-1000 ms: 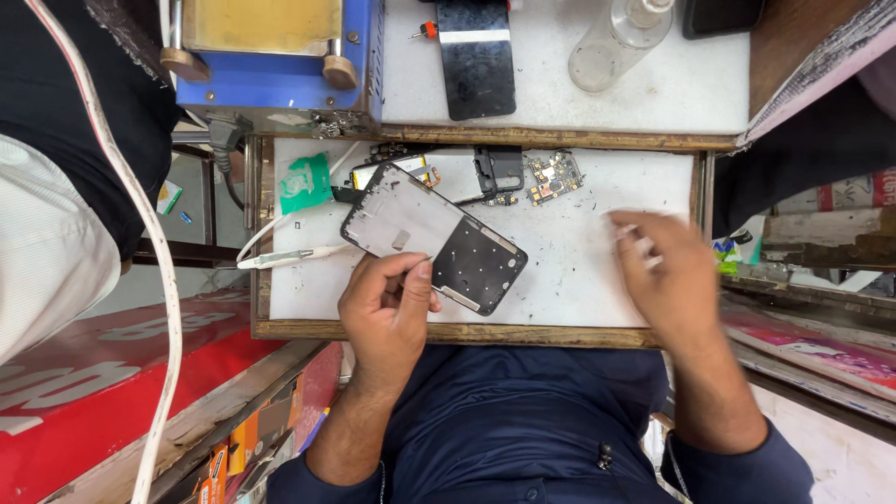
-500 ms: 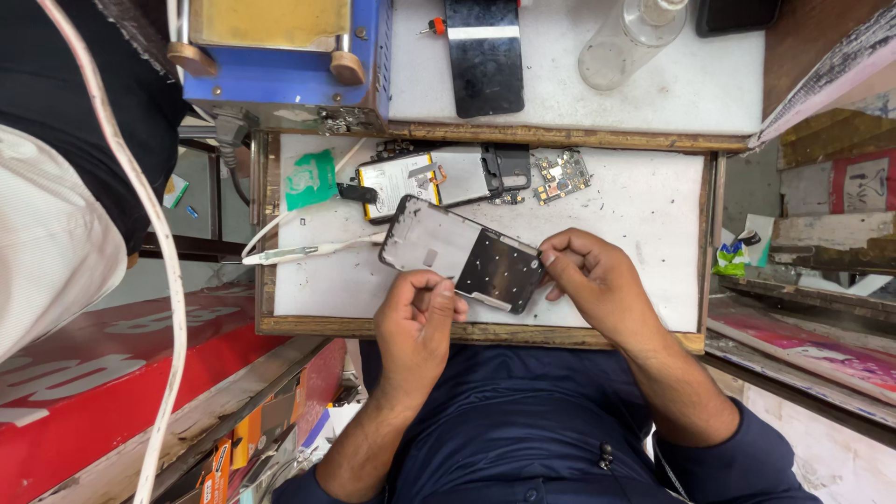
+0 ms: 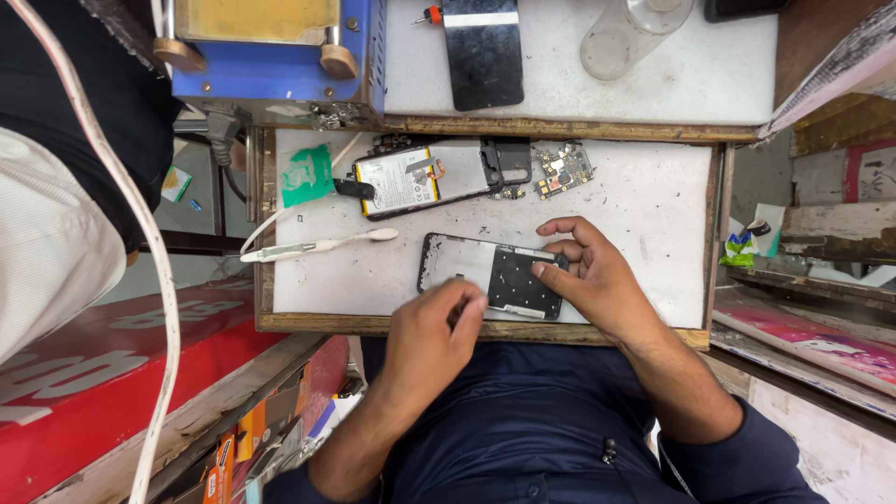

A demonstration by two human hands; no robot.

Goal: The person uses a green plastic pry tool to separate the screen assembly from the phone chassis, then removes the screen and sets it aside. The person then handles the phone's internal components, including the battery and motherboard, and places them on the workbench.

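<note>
Phone frame [image 3: 490,275] lies flat near the front edge of the white work tray [image 3: 653,215], long side across, inner face up; one half pale, the other dark with small holes. Right hand [image 3: 597,280] rests on the frame's right end, fingers spread and pressing down on its upper right corner, pinning it rather than gripping. Left hand [image 3: 439,331] sits at the frame's front edge, fingers curled tight around a thin dark tool [image 3: 455,315]; tip seems to meet the frame's lower edge, though the hand is blurred and the contact cannot be made out. Behind the frame, farther from the body: opened phone body with battery [image 3: 425,177] showing, flex and camera housing exposed. Just right of that, a loose circuit board [image 3: 563,168]. Left of the frame, a white spudger-like tool [image 3: 317,246] with a cord. Green packet [image 3: 306,175] at the tray's back-left corner. Beyond the tray: dark glass panel [image 3: 483,51], clear plastic bottle [image 3: 630,33], blue machine [image 3: 271,56]. Judged progress: handset is already taken apart, board out, back half separated. The frame looks stripped and is being worked at its edge. Nothing refitted yet; the board and the battery half sit apart from the frame.
</note>
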